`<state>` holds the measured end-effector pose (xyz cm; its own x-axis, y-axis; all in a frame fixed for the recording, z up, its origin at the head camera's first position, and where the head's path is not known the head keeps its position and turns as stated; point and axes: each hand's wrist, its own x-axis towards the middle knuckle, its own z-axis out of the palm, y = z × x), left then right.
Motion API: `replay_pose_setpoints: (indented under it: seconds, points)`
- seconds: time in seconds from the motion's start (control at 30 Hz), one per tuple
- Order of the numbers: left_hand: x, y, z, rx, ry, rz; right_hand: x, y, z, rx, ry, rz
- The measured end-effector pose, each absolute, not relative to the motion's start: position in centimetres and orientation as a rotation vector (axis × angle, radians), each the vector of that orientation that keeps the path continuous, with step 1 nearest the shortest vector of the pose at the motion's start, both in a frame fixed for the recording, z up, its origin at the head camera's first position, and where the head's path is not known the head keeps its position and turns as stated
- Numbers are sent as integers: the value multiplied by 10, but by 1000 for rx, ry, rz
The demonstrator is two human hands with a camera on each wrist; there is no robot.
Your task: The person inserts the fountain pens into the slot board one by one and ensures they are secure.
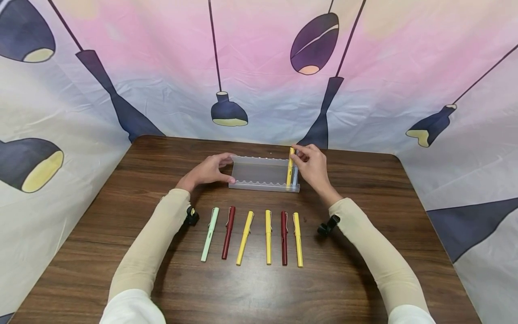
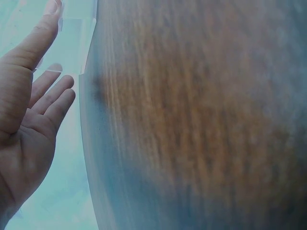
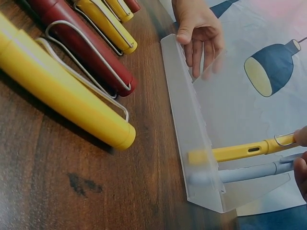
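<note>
A clear plastic pen tray with notched long walls sits at the back of the table. My left hand holds its left end, thumb at the front wall and fingers toward the back. At the right end, my right hand pinches a yellow pen by its cap; the pen's other end rests at the front wall. Right beside it in the tray lies a light blue pen, its cap partly hidden by the right fingers in the head view.
In a row before the tray lie a mint green pen, dark red pens and several yellow pens, clips toward the back. A cloth printed with lamps hangs behind the table.
</note>
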<state>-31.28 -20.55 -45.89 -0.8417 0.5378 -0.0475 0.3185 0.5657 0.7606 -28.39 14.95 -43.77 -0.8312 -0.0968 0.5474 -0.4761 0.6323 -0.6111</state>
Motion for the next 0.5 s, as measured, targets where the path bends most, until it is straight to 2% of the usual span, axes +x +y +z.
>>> replay_pose_setpoints:
  seconds: [0.5]
  points:
    - [-313, -205, -459, 701, 2525, 1152, -279, 152, -434, 468, -2329, 1125]
